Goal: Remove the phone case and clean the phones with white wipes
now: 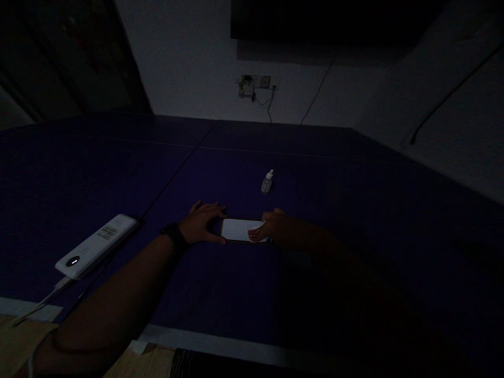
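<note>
A smartphone (236,229) with a bright, pale screen lies flat and crosswise on the dark blue table. My left hand (200,224), wearing a dark wristband, braces its left end, with the thumb at the near corner and a finger at the far corner. Over the right part of the screen, my right hand (271,227) is closed and presses down a small white cloth or tissue (255,227); most of it is hidden under the fingers. Beyond the phone stands a small clear bottle (266,184) with a white top.
A white power bank (98,245) with a lit display rests at the left, a pale cable (43,303) plugged into it. The table (220,294) has a light front edge. Sockets with cables (255,82) are on the back wall, below a dark screen (323,21). The room is dim.
</note>
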Action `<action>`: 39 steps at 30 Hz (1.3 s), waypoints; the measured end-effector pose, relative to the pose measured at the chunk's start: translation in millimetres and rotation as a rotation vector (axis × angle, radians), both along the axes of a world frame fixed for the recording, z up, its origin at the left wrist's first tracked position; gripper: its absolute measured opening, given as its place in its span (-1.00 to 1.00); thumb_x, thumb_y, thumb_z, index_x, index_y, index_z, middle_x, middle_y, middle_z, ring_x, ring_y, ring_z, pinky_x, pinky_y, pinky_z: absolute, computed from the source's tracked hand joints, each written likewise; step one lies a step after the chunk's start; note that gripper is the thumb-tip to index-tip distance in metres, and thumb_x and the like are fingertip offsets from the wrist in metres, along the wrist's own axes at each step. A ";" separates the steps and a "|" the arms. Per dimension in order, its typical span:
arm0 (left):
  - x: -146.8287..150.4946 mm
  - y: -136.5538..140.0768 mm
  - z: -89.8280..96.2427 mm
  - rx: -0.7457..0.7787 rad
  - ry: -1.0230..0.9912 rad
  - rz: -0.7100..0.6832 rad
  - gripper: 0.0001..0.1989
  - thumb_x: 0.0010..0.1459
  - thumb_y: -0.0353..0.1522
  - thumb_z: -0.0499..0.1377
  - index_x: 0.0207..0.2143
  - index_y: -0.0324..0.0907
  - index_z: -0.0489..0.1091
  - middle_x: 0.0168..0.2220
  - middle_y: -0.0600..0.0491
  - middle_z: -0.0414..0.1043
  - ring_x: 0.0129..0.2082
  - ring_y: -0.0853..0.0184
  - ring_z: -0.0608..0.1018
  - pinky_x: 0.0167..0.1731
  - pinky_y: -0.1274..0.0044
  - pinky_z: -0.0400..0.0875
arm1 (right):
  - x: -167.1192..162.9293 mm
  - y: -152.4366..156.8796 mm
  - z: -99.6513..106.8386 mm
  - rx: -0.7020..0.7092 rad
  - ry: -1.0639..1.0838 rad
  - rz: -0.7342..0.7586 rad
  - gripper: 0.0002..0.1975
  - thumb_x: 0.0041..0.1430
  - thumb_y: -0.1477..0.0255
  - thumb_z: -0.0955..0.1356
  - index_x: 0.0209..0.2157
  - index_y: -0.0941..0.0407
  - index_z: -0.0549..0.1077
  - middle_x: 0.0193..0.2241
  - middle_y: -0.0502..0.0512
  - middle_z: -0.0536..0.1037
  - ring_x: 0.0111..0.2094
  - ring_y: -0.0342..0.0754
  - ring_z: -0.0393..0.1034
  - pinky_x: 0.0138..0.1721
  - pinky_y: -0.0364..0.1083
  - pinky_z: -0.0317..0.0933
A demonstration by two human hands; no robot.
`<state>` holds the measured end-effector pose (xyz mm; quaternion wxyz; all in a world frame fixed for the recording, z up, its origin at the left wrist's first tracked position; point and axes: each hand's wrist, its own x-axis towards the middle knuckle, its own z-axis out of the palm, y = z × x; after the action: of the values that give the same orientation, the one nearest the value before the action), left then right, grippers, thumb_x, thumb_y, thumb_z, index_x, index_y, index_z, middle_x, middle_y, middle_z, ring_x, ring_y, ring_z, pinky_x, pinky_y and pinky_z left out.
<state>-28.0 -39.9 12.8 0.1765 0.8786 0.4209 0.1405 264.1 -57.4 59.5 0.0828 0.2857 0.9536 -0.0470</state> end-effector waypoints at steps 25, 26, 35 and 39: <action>0.9 -0.5 -0.5 0.004 0.003 0.013 -0.29 -0.13 0.10 0.38 0.04 0.05 0.39 0.30 -0.03 0.27 0.33 -0.10 0.21 0.26 -0.13 -0.27 | -4.8 -2.5 -4.1 -0.003 0.050 -0.009 -0.57 0.27 0.58 0.32 0.07 -0.12 0.52 -0.04 0.11 0.60 -0.16 0.03 0.34 -0.26 -0.06 -0.08; 0.9 -0.5 -0.3 0.002 0.006 0.012 -0.29 -0.13 0.10 0.38 0.04 0.05 0.39 0.31 -0.03 0.26 0.34 -0.10 0.21 0.26 -0.13 -0.27 | -6.6 -3.1 -5.9 0.017 0.071 -0.023 -0.57 0.28 0.57 0.30 0.10 -0.11 0.50 -0.04 0.14 0.60 -0.17 0.03 0.34 -0.26 -0.06 -0.07; -0.4 1.4 -2.4 0.007 0.000 -0.002 -0.30 -0.11 0.10 0.37 0.06 0.08 0.38 0.31 -0.03 0.25 0.34 -0.09 0.20 0.26 -0.14 -0.30 | -4.9 -1.1 -8.7 0.033 0.033 -0.019 -0.63 0.30 0.52 0.32 0.05 -0.11 0.54 -0.12 0.16 0.61 -0.21 0.03 0.33 -0.25 -0.06 -0.06; 0.2 0.7 -1.0 0.005 0.005 0.007 -0.30 -0.10 0.10 0.36 0.07 0.06 0.38 0.31 -0.02 0.26 0.34 -0.11 0.20 0.26 -0.14 -0.28 | -9.3 -3.3 -13.5 0.076 0.089 -0.059 -0.55 0.31 0.55 0.28 0.15 -0.11 0.46 -0.06 0.15 0.60 -0.22 0.02 0.32 -0.25 -0.06 -0.03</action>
<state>-27.8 -39.2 11.8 0.1725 0.8779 0.4241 0.1399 254.8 -60.7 46.0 0.0279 0.3144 0.9485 -0.0261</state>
